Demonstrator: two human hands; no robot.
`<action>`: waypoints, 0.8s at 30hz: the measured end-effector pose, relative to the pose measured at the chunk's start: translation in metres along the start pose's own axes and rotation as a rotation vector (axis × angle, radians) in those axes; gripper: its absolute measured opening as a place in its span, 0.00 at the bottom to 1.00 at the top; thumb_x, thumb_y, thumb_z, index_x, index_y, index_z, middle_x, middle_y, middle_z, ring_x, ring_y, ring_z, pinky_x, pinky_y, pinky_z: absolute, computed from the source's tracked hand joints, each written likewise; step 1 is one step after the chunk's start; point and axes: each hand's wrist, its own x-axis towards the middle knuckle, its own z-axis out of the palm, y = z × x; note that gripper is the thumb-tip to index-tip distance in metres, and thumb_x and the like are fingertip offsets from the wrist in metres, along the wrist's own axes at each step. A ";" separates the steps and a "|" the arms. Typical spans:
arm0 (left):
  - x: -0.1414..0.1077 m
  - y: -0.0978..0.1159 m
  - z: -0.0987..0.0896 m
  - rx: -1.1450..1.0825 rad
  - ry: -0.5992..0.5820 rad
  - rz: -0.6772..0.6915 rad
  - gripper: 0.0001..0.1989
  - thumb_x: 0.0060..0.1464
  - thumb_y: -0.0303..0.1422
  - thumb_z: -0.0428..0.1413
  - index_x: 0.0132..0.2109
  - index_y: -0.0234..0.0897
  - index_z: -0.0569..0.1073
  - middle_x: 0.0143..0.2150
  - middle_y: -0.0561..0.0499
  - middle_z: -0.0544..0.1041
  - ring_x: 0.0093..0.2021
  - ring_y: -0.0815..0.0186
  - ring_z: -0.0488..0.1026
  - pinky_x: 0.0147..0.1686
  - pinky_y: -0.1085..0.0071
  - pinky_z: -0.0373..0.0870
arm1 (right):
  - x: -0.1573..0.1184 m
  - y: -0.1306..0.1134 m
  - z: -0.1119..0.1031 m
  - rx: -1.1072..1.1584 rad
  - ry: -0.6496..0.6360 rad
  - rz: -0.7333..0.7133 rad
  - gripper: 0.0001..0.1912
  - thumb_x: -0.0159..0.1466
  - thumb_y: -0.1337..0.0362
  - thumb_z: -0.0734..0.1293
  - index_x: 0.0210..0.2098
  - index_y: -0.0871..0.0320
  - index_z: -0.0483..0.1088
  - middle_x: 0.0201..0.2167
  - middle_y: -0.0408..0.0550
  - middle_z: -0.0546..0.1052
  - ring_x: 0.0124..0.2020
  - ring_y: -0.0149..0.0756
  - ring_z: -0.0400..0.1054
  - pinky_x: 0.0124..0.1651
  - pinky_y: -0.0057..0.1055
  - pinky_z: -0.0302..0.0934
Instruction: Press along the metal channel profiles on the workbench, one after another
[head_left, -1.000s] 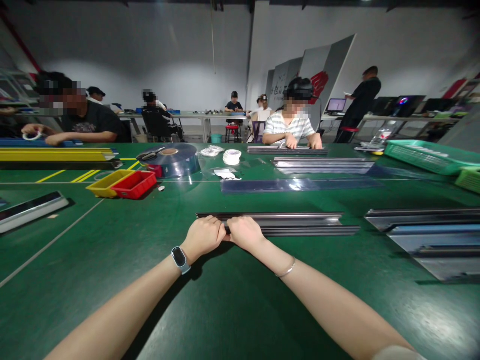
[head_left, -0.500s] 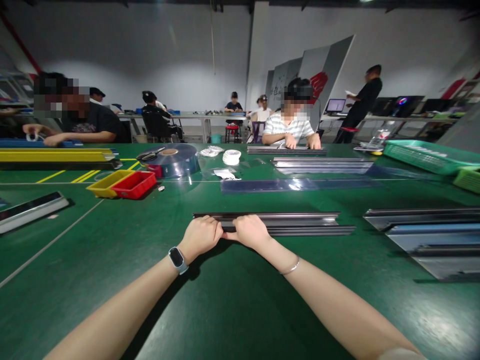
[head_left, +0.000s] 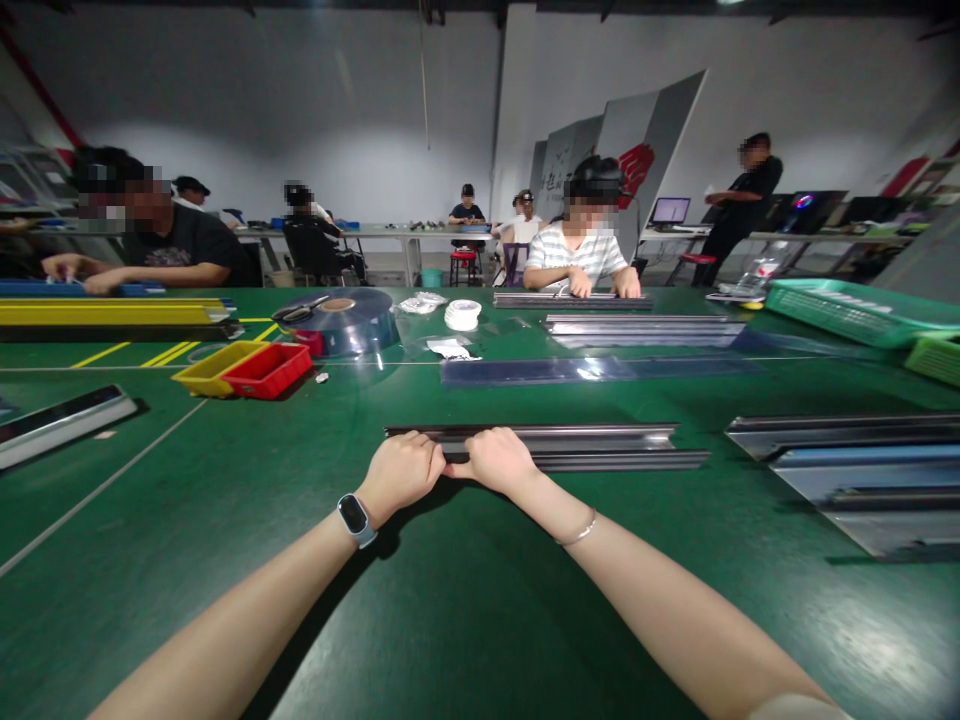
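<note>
A long dark metal profile point(head_left: 600, 440), channel-shaped and shiny inside, lies crosswise on the green table point(head_left: 480, 600) in front of me. My left hand point(head_left: 405, 470) is closed over its left end, with a smart band on the wrist. Just to the right, my right hand point(head_left: 499, 462) grips the same profile, its thumb stretched toward the left fingers along the near edge. Most fingertips are hidden behind the hands, so I cannot see whether anything small is pinched there.
More profiles point(head_left: 862, 457) lie at right. Beyond the workpiece are a clear plastic strip point(head_left: 540, 372), red bin point(head_left: 270, 370), yellow bin point(head_left: 217, 368), film roll point(head_left: 352, 325), white tape rolls point(head_left: 463, 315) and green basket point(head_left: 855, 312). A co-worker point(head_left: 577, 245) handles another profile opposite.
Both my hands and the profile stay practically in place. In the background, the standing person at right has shifted rightward and lowered their arms.
</note>
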 end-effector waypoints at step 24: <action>-0.002 0.002 0.000 0.026 0.050 0.003 0.17 0.58 0.36 0.41 0.29 0.34 0.70 0.27 0.47 0.71 0.30 0.64 0.68 0.31 0.68 0.61 | -0.005 0.002 0.003 -0.026 0.032 -0.016 0.37 0.55 0.36 0.49 0.24 0.61 0.72 0.24 0.55 0.75 0.29 0.41 0.70 0.33 0.31 0.57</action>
